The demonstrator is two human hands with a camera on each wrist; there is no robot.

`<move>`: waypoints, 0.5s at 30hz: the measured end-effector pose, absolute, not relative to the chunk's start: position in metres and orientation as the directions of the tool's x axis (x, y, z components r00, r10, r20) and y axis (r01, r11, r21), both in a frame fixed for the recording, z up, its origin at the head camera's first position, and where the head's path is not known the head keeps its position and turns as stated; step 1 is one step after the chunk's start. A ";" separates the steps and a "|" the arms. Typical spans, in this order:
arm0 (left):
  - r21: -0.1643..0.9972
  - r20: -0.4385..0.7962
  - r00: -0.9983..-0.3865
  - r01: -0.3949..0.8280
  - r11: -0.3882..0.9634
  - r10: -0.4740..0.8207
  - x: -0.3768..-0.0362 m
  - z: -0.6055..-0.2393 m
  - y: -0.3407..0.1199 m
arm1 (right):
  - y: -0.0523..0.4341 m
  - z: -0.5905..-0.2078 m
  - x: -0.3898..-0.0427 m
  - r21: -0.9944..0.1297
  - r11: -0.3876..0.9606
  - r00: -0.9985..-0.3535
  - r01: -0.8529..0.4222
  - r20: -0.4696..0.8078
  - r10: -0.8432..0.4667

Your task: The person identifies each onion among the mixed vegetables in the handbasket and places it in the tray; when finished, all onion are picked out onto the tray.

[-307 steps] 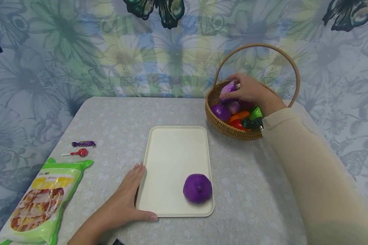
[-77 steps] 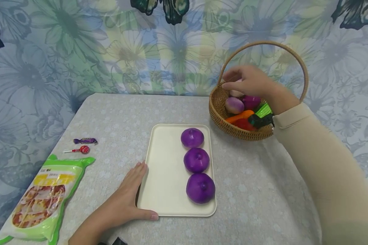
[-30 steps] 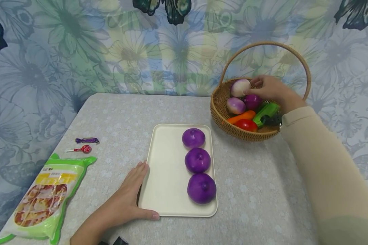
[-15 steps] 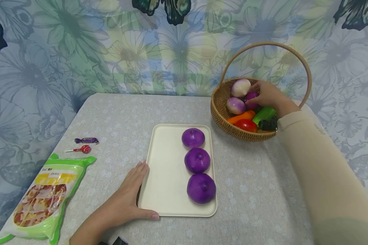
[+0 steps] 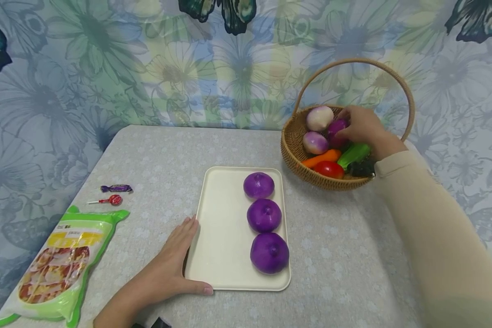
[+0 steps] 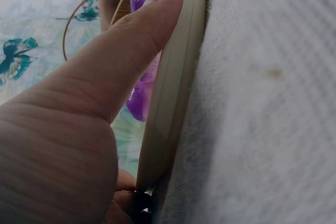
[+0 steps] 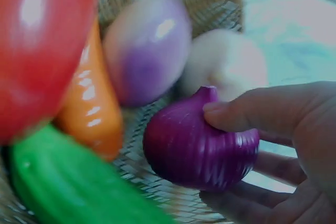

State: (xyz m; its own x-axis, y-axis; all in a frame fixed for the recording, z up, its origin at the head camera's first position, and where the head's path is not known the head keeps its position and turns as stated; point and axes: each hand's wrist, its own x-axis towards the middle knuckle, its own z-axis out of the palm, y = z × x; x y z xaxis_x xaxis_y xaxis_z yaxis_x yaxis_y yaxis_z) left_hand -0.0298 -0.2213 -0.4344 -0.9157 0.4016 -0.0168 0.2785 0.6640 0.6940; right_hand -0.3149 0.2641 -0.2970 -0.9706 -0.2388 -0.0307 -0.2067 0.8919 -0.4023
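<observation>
My right hand [image 5: 362,127] reaches into the wicker basket [image 5: 289,148]. In the right wrist view its thumb and fingers grip a red onion [image 7: 197,140]. Close by lie a whitish bulb [image 5: 320,118] and a purple-and-white one [image 5: 315,142]. My left hand [image 5: 170,262] lies at the near left corner of the cream tray [image 5: 219,228], fingers stretched along its side and thumb on the near edge. Down the tray's right side stand three round purple vegetables, far [image 5: 258,185], middle [image 5: 264,215] and near [image 5: 269,253].
A carrot [image 5: 322,158], a tomato [image 5: 329,169], a green vegetable [image 5: 354,155] and a dark item [image 5: 361,167] also lie in the basket, under its tall handle [image 5: 358,60]. At left are a wrapped candy [image 5: 116,188], a lollipop [image 5: 115,199] and a green-edged food bag [image 5: 55,269].
Ten seconds ago one purple vegetable was on the tray; now there are three. In the last second my right hand moved down from beside the whitish bulb to the red onion. The left hand stayed.
</observation>
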 end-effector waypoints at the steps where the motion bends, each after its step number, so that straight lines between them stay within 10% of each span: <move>1: 0.694 -0.019 -0.916 0.276 0.665 0.400 -0.030 -0.434 -0.221 | 0.262 -0.292 -0.313 -0.403 0.889 -0.969 -0.219 -0.018 -0.247; 15: 0.696 -0.038 -0.917 0.261 0.669 0.397 -0.031 -0.434 -0.221 | 0.198 -0.235 -0.236 -0.584 0.708 -0.883 -0.397 0.032 -0.469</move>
